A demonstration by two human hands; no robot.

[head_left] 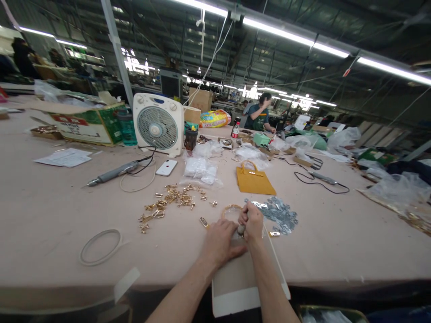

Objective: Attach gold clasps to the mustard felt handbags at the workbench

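A beige-grey bag panel with white borders point(235, 280) lies before me, overhanging the table's front edge. A mustard handle point(231, 206) loops at its far end. Gold metal fittings on mustard tabs show at its left point(204, 222) and right point(274, 234). My left hand point(220, 240) rests on the panel, thumb and fingers apart. My right hand point(254, 221) is closed around something with a rounded, dull end point(241, 229), just above the panel beside my left fingers; its kind is hidden by the grip. A pile of flat silver metal pieces point(279, 215) lies beyond my right hand.
Loose gold fittings point(171, 197) are scattered left of the panel. Behind stand a mustard bag point(254, 180), plastic packets point(200, 170), a phone point(166, 168) and a box fan point(158, 125). Corded tools point(112, 174) lie at both sides, a tape roll point(101, 246) front left. A co-worker point(259, 115) sits opposite.
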